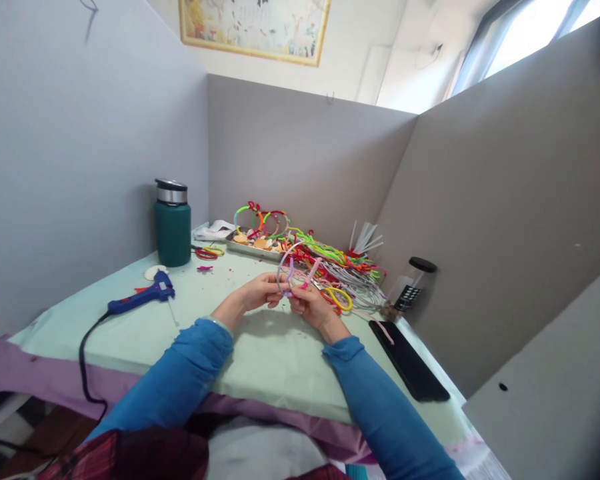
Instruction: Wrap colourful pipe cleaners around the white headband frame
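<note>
Above the middle of the table, my left hand (264, 291) pinches a thin pale headband (280, 267) whose curve rises over the fingers. A lavender pipe cleaner (291, 268) stands up from the band between my hands. Close beside it, my right hand (311, 304) has its fingers closed at the lower end of a pink pipe cleaner (314, 269), with a bit of brighter pink at the fingertips. The fingers hide where the pipe cleaners meet the band. Just behind lies a tangled heap of coloured pipe cleaners (340, 257).
A blue glue gun (143, 293) with a black cord lies left, near a green bottle (173, 230) and red-and-yellow scissors (208, 253). Behind is a metal tray (253, 250) of small pieces. Yellow-handled scissors (338, 298), a black slab (409, 360) and a clear bottle (411, 287) are right.
</note>
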`<state>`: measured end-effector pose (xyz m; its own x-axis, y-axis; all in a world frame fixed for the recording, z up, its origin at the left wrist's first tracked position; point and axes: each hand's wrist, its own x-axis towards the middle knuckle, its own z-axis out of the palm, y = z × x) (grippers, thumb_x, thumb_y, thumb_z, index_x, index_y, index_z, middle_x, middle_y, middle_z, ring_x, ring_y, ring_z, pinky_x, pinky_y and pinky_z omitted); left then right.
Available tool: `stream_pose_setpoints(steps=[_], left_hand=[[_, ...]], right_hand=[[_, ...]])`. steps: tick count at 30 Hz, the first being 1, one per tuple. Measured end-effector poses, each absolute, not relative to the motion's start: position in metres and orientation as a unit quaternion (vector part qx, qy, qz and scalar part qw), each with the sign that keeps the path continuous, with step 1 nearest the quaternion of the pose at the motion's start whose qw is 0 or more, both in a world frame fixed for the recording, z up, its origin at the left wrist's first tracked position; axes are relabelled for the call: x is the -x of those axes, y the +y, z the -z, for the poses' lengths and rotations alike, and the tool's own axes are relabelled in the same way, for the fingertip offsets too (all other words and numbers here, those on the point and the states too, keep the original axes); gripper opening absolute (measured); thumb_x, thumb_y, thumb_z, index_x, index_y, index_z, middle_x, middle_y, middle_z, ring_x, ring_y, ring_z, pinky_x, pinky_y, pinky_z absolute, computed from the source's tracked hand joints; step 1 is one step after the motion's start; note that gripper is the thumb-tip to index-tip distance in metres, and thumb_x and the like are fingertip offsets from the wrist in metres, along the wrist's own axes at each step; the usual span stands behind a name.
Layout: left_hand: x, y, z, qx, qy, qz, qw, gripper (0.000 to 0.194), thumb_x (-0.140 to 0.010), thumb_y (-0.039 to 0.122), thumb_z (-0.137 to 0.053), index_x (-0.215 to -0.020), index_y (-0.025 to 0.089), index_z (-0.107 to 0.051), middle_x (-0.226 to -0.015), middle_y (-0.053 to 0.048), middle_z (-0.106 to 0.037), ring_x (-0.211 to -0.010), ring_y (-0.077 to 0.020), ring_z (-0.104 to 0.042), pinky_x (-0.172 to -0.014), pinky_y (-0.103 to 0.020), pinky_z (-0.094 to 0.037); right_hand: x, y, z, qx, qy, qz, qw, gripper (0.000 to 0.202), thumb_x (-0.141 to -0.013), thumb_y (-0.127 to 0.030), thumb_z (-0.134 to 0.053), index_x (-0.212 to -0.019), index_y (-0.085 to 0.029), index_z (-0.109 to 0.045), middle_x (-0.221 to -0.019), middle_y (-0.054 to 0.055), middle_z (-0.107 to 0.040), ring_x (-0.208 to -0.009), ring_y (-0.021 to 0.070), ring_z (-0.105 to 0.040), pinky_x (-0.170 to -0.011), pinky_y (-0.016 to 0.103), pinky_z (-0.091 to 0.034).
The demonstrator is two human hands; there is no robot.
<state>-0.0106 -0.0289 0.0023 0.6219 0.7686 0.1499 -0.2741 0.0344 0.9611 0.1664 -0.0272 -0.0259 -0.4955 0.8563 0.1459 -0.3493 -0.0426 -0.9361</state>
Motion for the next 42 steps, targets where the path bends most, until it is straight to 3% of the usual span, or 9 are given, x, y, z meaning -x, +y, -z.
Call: stream_pose_setpoints(steps=[5, 10, 17, 22, 29, 32, 36, 42], left_hand=[[0.007, -0.023, 0.001, -0.556, 0.215, -0.479, 0.645, 0.029, -0.071, 0.033, -0.075, -0.082, 0.015, -0.054, -0.059, 0.005, -0.052, -0.044, -0.0048, -0.046, -0.046, -0.02, -0.045], [0.004, -0.019, 0.002, -0.491, 0.217, -0.509, 0.673, 0.028, -0.071, 0.027, -0.075, -0.083, 0.014, -0.054, -0.08, -0.004, -0.067, -0.071, -0.0148, -0.068, -0.061, -0.025, -0.054], [-0.001, -0.02, 0.001, -0.444, 0.215, -0.523, 0.695, 0.026, -0.066, 0.016, -0.078, -0.082, 0.013, -0.058, -0.081, -0.004, -0.071, -0.08, -0.0189, -0.071, -0.069, -0.026, -0.056], [-0.004, -0.016, 0.006, -0.452, 0.271, -0.565, 0.634, 0.028, -0.061, 0.02, -0.082, -0.075, 0.01, -0.061, -0.069, -0.004, -0.069, -0.067, -0.0142, -0.069, -0.065, -0.023, -0.055], [-0.005, -0.003, 0.014, -0.481, 0.386, -0.574, 0.54, 0.028, -0.062, 0.028, -0.081, -0.069, 0.008, -0.063, -0.059, -0.007, -0.067, -0.055, -0.016, -0.066, -0.055, -0.026, -0.054], [-0.007, -0.001, 0.015, -0.496, 0.401, -0.571, 0.517, 0.028, -0.059, 0.027, -0.081, -0.067, 0.009, -0.062, -0.059, -0.006, -0.066, -0.053, -0.0167, -0.065, -0.052, -0.027, -0.053], [-0.005, -0.005, 0.013, -0.518, 0.316, -0.573, 0.55, 0.034, -0.056, 0.027, -0.082, -0.08, 0.009, -0.067, -0.075, -0.007, -0.071, -0.062, -0.0176, -0.068, -0.06, -0.028, -0.055], [-0.002, -0.013, 0.007, -0.489, 0.241, -0.557, 0.626, 0.034, -0.06, 0.029, -0.081, -0.084, 0.008, -0.068, -0.062, -0.004, -0.067, -0.055, -0.0119, -0.062, -0.06, -0.026, -0.053]], right_hand=[[-0.165, -0.023, 0.028, 0.246, -0.514, -0.658, 0.492, 0.034, -0.064, -0.039, -0.075, -0.056, -0.018, -0.049, -0.047, -0.007, -0.038, -0.04, 0.005, -0.025, -0.041, 0.023, -0.018], [-0.164, -0.019, 0.03, 0.245, -0.478, -0.648, 0.54, 0.033, -0.063, -0.037, -0.077, -0.057, -0.018, -0.051, -0.048, -0.006, -0.041, -0.041, 0.0048, -0.027, -0.041, 0.022, -0.019], [-0.167, -0.016, 0.03, 0.238, -0.437, -0.682, 0.537, 0.031, -0.062, -0.036, -0.078, -0.062, -0.017, -0.053, -0.049, -0.006, -0.044, -0.04, 0.0038, -0.026, -0.039, 0.021, -0.019], [-0.166, -0.016, 0.031, 0.248, -0.464, -0.668, 0.527, 0.032, -0.065, -0.042, -0.077, -0.062, -0.017, -0.057, -0.05, -0.006, -0.045, -0.039, 0.0041, -0.028, -0.039, 0.021, -0.021], [-0.16, -0.012, 0.04, 0.376, -0.57, -0.413, 0.603, 0.041, -0.07, -0.049, -0.07, -0.051, -0.016, -0.055, -0.043, -0.005, -0.042, -0.041, 0.007, -0.033, -0.043, 0.024, -0.022], [-0.161, -0.01, 0.041, 0.406, -0.568, -0.378, 0.608, 0.04, -0.068, -0.05, -0.07, -0.05, -0.016, -0.056, -0.041, -0.005, -0.042, -0.041, 0.0076, -0.034, -0.043, 0.024, -0.023], [-0.165, -0.01, 0.036, 0.354, -0.493, -0.485, 0.63, 0.037, -0.065, -0.047, -0.073, -0.055, -0.016, -0.055, -0.046, -0.005, -0.046, -0.04, 0.0061, -0.034, -0.041, 0.023, -0.022], [-0.17, -0.015, 0.028, 0.236, -0.427, -0.682, 0.544, 0.031, -0.063, -0.04, -0.078, -0.065, -0.017, -0.057, -0.05, -0.006, -0.047, -0.039, 0.0041, -0.031, -0.038, 0.02, -0.022]])
